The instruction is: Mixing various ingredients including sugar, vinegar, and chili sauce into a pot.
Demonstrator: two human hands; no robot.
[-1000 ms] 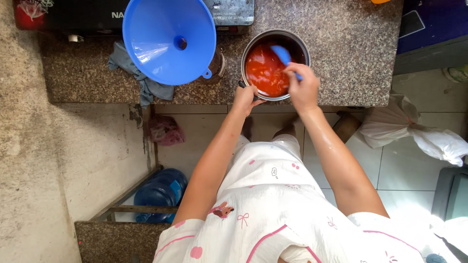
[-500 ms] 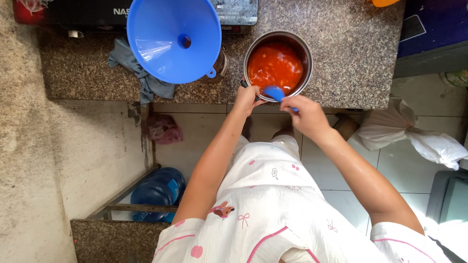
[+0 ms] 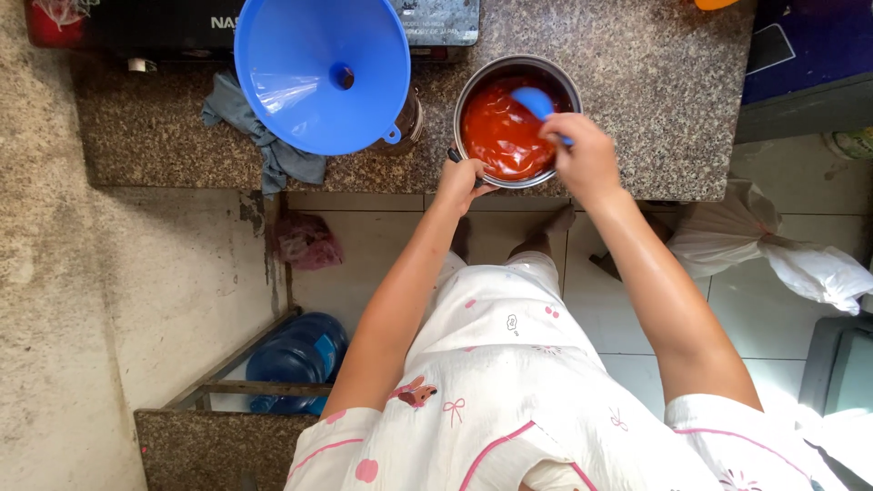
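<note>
Right hand (image 3: 587, 159) grip: closed on handle of blue spoon (image 3: 535, 102).
Blue spoon: bowl over red sauce (image 3: 498, 136), inside steel pot (image 3: 482, 80).
Left hand (image 3: 461, 182) grip: closed on near rim of steel pot, at dark handle stub.
Steel pot: upright on granite table (image 3: 637, 82), near front edge.
Blue funnel (image 3: 318, 77): left of pot, set in glass jar (image 3: 411, 123).
Grey cloth (image 3: 264, 145): beneath funnel, hanging over table edge.
Stove (image 3: 436, 18): at far edge, behind funnel.
Blue water bottle (image 3: 296, 355): on floor, below left.
</note>
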